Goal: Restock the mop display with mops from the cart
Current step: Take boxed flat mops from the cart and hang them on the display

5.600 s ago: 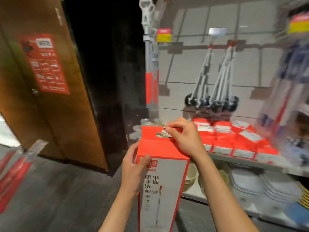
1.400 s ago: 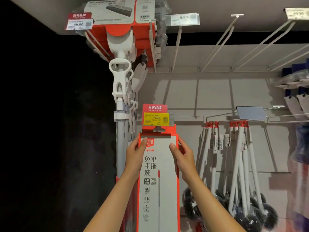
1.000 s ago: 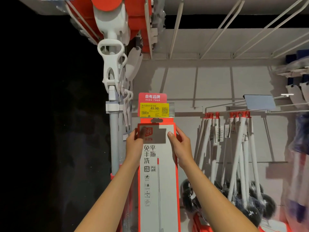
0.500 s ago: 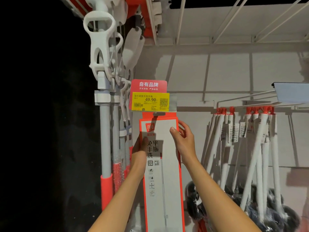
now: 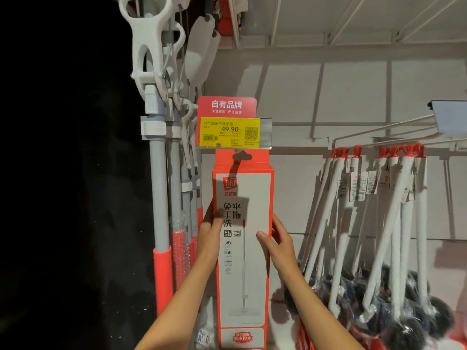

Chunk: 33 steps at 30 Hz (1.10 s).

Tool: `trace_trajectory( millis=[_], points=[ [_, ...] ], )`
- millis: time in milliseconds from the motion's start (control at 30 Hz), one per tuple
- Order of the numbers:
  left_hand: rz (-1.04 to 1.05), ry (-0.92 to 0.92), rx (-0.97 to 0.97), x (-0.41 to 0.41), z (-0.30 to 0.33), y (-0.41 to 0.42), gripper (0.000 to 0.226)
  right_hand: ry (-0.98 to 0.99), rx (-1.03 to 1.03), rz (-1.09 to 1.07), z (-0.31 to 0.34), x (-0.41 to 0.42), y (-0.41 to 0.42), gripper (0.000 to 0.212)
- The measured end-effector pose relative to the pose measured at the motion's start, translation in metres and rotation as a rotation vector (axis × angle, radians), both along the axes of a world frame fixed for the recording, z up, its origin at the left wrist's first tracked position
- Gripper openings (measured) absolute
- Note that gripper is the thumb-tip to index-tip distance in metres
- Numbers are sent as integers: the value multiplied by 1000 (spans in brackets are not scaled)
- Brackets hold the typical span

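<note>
Hands held a tall, narrow mop box (image 5: 242, 248) upright against the display wall, directly below the price tag (image 5: 228, 132). The box's long axis ran straight up and down from that tag, its orange top flap just under the tag's lower edge, with a dark hang slot (image 5: 242, 156) cut in the flap. Whether the slot was threaded on a hook could not be told, since the tag hid whatever peg sat behind it. The left hand (image 5: 211, 232) lay on the box's left edge, well below the tag, thumb on the white front face and fingers hidden behind the box. The right hand (image 5: 277, 242) sat on the opposite edge at nearly the same height, thumb across the front and fingers curled round the orange side. Both hands clasped the box at about mid-height, so the slot stood well above the grip, and neither hand was clearly closer to it. Judged from this, the next move turned on that vertical gap: the box would have to settle or hang from the slot before both hands let go. Left of the tag hung grey mop poles (image 5: 159, 193) with orange grips, close beside the box. Right of the tag, and well apart from the box, a row of white-handled mops (image 5: 394, 223) hung from wire hooks, their dark heads bunched low. No cart was in view.
</note>
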<state>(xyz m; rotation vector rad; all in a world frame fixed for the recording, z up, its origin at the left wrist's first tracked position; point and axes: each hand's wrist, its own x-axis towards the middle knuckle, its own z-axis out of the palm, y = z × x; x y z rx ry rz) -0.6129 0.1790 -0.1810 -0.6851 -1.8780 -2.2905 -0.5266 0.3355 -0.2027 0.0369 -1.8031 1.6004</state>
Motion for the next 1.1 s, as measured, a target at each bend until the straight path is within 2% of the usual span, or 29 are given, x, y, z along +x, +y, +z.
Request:
trace_trajectory(
  millis=[67, 167, 367, 700, 800, 900, 1100],
  points=[
    [22, -63, -29, 3, -13, -1, 40, 9, 6, -7, 0, 1, -2, 59],
    [-12, -33, -39, 11, -29, -5, 23, 3, 7, -11, -5, 7, -4, 59],
    [-126, 17, -18, 23, -38, -11, 28, -54, 12, -28, -15, 18, -8, 59],
    [48, -176, 8, 5, -16, 3, 19, -75, -74, -85, 7, 4, -13, 55],
    [44, -173, 40, -5, -7, 11, 20, -119, -62, -113, 17, -7, -8, 56],
    [46, -196, 87, -12, 1, 21, 10, -139, -57, -129, 22, -19, -1, 55],
    [129, -143, -7, -32, 0, 38, 24, -174, -73, -140, 16, -44, 13, 57]
  ],
)
